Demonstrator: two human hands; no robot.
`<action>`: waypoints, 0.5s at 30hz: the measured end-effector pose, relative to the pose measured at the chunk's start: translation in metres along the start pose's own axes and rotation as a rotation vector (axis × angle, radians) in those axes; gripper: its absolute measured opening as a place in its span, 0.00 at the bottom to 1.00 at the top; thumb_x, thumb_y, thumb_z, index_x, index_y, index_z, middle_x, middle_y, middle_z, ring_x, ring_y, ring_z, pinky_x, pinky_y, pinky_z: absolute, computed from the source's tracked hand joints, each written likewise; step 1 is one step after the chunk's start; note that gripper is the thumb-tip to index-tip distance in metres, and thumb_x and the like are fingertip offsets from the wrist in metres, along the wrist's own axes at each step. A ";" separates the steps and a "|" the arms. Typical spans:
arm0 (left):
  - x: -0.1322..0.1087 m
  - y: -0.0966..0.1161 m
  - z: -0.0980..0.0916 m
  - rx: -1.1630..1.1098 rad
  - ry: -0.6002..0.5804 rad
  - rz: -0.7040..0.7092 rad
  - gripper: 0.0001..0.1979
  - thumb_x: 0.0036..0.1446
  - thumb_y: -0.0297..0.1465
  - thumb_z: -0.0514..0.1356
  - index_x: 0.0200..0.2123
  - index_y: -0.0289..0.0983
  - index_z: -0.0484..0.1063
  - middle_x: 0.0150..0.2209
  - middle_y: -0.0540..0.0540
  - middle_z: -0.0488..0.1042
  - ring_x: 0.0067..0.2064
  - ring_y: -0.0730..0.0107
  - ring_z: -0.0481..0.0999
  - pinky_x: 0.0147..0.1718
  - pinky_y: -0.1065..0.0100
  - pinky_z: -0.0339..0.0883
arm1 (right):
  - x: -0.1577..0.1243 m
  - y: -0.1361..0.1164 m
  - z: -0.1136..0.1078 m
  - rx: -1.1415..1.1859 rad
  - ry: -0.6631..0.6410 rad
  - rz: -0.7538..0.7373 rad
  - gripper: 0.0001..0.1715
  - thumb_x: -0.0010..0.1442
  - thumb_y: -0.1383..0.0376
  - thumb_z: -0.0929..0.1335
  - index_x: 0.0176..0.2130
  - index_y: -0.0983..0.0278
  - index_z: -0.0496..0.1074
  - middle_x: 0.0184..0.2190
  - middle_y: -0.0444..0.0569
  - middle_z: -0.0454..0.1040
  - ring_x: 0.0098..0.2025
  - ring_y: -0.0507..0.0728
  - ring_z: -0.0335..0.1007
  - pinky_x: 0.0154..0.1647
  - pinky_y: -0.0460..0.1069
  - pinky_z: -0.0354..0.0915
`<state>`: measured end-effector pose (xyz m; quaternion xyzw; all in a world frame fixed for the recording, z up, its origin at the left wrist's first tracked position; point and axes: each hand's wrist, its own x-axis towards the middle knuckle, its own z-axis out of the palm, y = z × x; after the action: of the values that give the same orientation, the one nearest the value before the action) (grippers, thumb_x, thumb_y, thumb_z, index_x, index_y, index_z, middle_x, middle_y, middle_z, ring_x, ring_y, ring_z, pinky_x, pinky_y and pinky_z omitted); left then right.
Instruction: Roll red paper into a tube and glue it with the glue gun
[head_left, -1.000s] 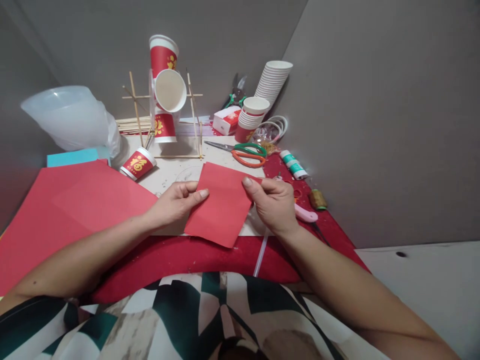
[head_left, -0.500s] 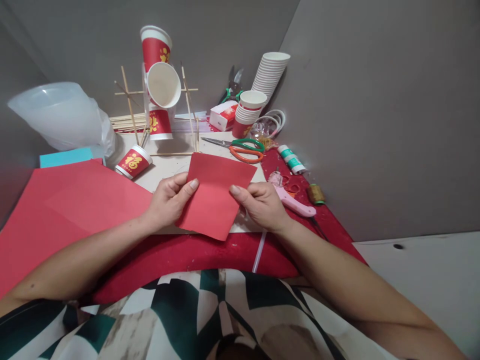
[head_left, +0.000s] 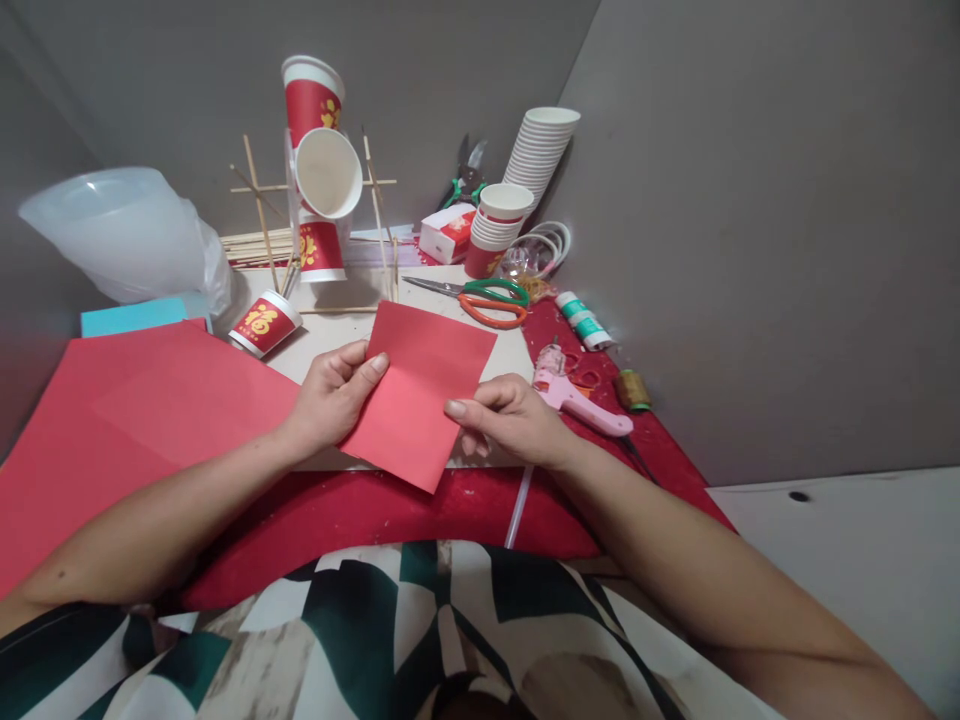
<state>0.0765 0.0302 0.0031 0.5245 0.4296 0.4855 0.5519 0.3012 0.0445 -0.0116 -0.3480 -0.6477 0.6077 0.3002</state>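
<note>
A red sheet of paper (head_left: 416,395) is held tilted above the front of the white board (head_left: 319,355). My left hand (head_left: 337,395) pinches its left edge, thumb on top and fingers beneath. On the opposite edge, lower down, my right hand (head_left: 514,420) grips the paper between thumb and fingers. Just behind the paper lie scissors (head_left: 480,298) with one green and one orange handle. A pink glue gun (head_left: 581,400) rests to the right of my right hand. Larger red paper (head_left: 157,420) spreads out under and beside my left forearm.
Stacked red-and-white paper cups (head_left: 315,175) stand within a wooden stick frame (head_left: 259,205) at the back. Another cup (head_left: 266,322) lies tilted. Nested cups (head_left: 499,225), pruning shears (head_left: 465,180), thread spools (head_left: 631,390) and a plastic bag (head_left: 135,230) line the edges.
The red sheet has shifted slightly left and toward me. My right hand has slid lower along its right edge; my left hand has moved a little left with it.
</note>
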 end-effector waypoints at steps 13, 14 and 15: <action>0.011 0.001 -0.007 -0.186 0.050 -0.024 0.19 0.53 0.45 0.70 0.37 0.36 0.73 0.26 0.53 0.76 0.22 0.77 0.73 0.23 0.75 0.68 | 0.009 -0.002 -0.002 0.220 0.479 -0.070 0.27 0.43 0.47 0.80 0.18 0.66 0.75 0.16 0.50 0.76 0.14 0.49 0.67 0.15 0.44 0.64; 0.011 0.001 -0.007 -0.201 0.025 -0.041 0.20 0.53 0.46 0.69 0.38 0.36 0.73 0.26 0.53 0.75 0.21 0.77 0.72 0.21 0.75 0.67 | 0.011 0.000 -0.004 0.229 0.551 -0.110 0.27 0.43 0.46 0.80 0.18 0.66 0.75 0.17 0.50 0.76 0.14 0.49 0.67 0.16 0.44 0.65; 0.011 0.001 -0.006 -0.213 -0.007 -0.069 0.21 0.54 0.46 0.69 0.40 0.36 0.72 0.26 0.52 0.76 0.20 0.77 0.72 0.20 0.74 0.66 | 0.012 0.002 -0.005 0.234 0.603 -0.144 0.27 0.44 0.46 0.79 0.19 0.65 0.75 0.17 0.50 0.77 0.15 0.49 0.68 0.17 0.44 0.66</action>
<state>0.0718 0.0419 0.0039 0.4496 0.3916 0.5071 0.6224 0.2983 0.0576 -0.0132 -0.4288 -0.4784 0.5248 0.5585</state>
